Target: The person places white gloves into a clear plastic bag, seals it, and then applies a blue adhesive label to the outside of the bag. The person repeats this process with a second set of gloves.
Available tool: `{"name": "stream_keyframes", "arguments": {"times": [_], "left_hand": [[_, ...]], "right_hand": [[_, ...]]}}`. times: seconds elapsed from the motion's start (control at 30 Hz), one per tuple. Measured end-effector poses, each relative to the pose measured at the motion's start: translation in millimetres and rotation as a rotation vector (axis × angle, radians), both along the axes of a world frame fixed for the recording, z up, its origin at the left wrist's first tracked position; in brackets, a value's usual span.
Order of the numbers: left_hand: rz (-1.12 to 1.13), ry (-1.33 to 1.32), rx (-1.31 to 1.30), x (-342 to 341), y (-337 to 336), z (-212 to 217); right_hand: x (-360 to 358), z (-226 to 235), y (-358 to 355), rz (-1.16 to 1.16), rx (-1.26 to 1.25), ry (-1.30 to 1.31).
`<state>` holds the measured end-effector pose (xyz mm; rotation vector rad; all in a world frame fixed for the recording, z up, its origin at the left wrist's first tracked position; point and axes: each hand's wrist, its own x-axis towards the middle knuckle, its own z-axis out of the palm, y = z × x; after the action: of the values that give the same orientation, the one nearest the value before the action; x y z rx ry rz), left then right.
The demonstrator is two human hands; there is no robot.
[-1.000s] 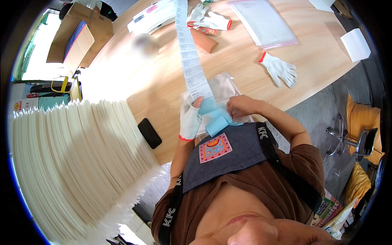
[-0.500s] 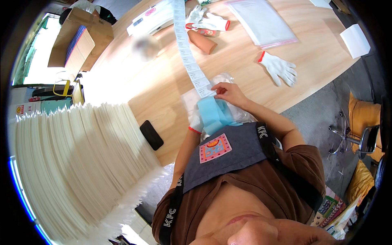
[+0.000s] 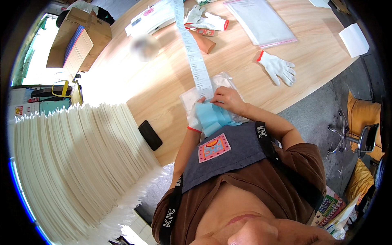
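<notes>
A long strip of white printed labels (image 3: 197, 67) runs down the table toward me, joining folded light-blue backing paper (image 3: 212, 116) near my apron. My left hand (image 3: 194, 121), in a white glove with a red cuff, lies mostly beneath the blue paper. Its bare thumb tip presses the strip's left edge. My right hand (image 3: 229, 99) is bare, with thumb and fingers pinched at the strip's right edge where the white meets the blue. Under both hands lies a clear plastic-wrapped white package (image 3: 187, 99), partly covered.
A tall stack of white sheets (image 3: 77, 163) stands at left, beside a black phone (image 3: 150, 135). Farther off are a white machine (image 3: 153, 19), several gloves (image 3: 278, 69), a brown tube (image 3: 205, 43) and plastic bags (image 3: 261, 22). A carton (image 3: 96, 38) and a person's dark sleeve (image 3: 105, 15) are far left.
My right hand has moved slightly toward me, down to the top of the blue paper. My left thumb now shows at the strip's edge, and the strip's lower end has shifted.
</notes>
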<state>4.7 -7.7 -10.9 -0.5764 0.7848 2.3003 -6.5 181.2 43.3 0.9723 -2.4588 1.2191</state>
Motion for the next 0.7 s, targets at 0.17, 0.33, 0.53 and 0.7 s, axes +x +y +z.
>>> {"name": "stream_keyframes", "arguments": {"times": [0.17, 0.33, 0.53, 0.7], "left_hand": [[0.08, -0.014, 0.005, 3, 1, 6], [0.09, 0.104, -0.068, 7, 8, 18], [0.065, 0.066, -0.016, 3, 2, 5], [0.058, 0.067, -0.013, 3, 1, 1]], "right_hand": [[-4, 19, 9, 0.106, -0.34, -0.548], [-56, 4, 47, -0.212, -0.389, -1.043], [-75, -43, 44, -0.215, -0.172, -0.884], [-73, -43, 36, -0.341, -0.059, -0.679]]}}
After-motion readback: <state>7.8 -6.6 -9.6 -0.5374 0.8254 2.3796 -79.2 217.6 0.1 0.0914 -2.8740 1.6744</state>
